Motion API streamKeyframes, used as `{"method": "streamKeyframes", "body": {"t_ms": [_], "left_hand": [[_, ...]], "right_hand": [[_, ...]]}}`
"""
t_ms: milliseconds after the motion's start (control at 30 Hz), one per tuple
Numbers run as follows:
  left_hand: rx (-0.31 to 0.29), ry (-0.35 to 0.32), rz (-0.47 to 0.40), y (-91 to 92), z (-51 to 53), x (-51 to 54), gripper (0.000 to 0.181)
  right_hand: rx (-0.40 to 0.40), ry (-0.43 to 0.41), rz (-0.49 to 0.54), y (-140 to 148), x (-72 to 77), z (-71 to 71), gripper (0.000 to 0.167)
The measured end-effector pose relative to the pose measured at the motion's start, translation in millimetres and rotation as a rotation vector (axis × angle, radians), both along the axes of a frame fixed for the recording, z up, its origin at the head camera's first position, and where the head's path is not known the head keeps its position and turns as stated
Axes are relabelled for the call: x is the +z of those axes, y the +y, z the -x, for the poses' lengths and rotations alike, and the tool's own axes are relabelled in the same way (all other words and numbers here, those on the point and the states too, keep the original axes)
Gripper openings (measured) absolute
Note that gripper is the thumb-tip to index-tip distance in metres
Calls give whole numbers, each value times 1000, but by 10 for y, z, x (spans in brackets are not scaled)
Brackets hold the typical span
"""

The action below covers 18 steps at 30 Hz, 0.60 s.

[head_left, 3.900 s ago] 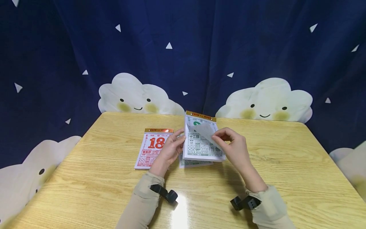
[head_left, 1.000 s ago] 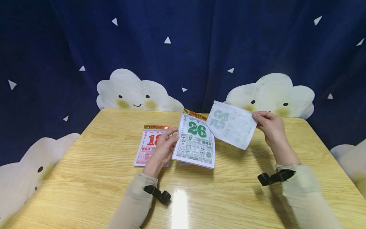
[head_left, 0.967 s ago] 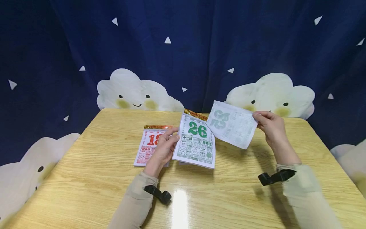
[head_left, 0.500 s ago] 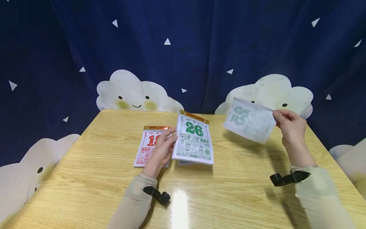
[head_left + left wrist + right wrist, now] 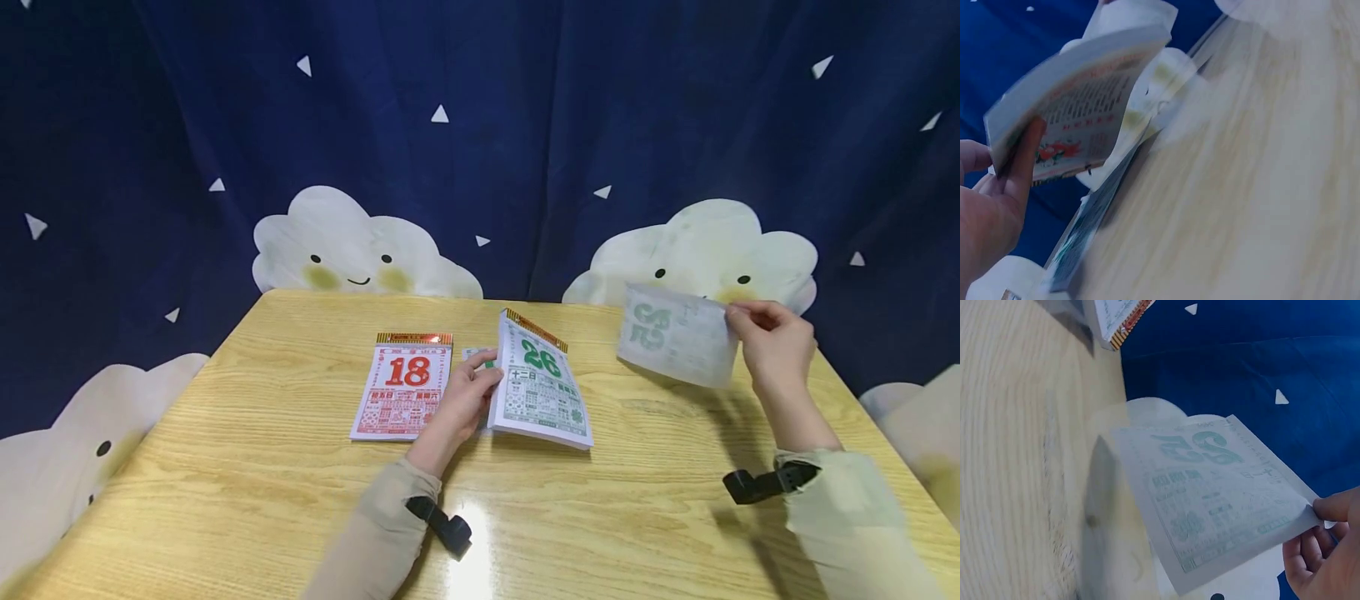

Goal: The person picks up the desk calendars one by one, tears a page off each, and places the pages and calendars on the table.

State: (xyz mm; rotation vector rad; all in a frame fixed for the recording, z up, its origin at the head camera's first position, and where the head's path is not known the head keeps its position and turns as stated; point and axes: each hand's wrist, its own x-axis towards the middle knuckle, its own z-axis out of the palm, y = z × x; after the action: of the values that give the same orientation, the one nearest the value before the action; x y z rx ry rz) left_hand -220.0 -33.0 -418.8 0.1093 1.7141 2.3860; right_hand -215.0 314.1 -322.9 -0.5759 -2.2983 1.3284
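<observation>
My left hand (image 5: 461, 404) grips the left edge of a tear-off calendar (image 5: 543, 392), thumb on the front and fingers behind. Its top page bears a green 26, and the pad is tilted above the table. In the left wrist view the pad's printed back (image 5: 1079, 119) shows. At the right, my right hand (image 5: 780, 346) pinches a loose calendar page (image 5: 678, 337) by one edge, held in the air apart from the pad. A reversed green 25 shows faintly through that thin page. Partly hidden behind my left hand lies another green-printed calendar sheet or pad (image 5: 474, 355).
A second tear-off calendar (image 5: 401, 396) with a red 18 lies flat on the wooden table (image 5: 262, 483), left of my left hand. Behind the table's far edge hangs a dark blue curtain (image 5: 495, 150) with clouds and triangles.
The page has come away from the pad, baring 26, and my right hand has carried it rightward. My left hand has just shifted right with the pad, uncovering the red 18 calendar.
</observation>
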Motion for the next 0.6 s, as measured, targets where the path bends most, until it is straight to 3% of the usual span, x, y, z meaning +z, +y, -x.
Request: {"method": "streamKeyframes", "body": {"t_ms": [133, 267, 400, 600], "left_hand": [[-9, -21, -7, 102, -7, -27, 43], [-21, -43, 10, 187, -25, -42, 42], [-63, -48, 61, 255, -49, -37, 42], [-100, -44, 185, 337, -51, -14, 43]], "right_hand": [[-43, -29, -110, 32, -10, 11, 32], [-88, 4, -170, 76, -10, 30, 36], [-128, 116, -265, 112, -22, 53, 33], [-152, 357, -466, 137, -75, 68, 25]]}}
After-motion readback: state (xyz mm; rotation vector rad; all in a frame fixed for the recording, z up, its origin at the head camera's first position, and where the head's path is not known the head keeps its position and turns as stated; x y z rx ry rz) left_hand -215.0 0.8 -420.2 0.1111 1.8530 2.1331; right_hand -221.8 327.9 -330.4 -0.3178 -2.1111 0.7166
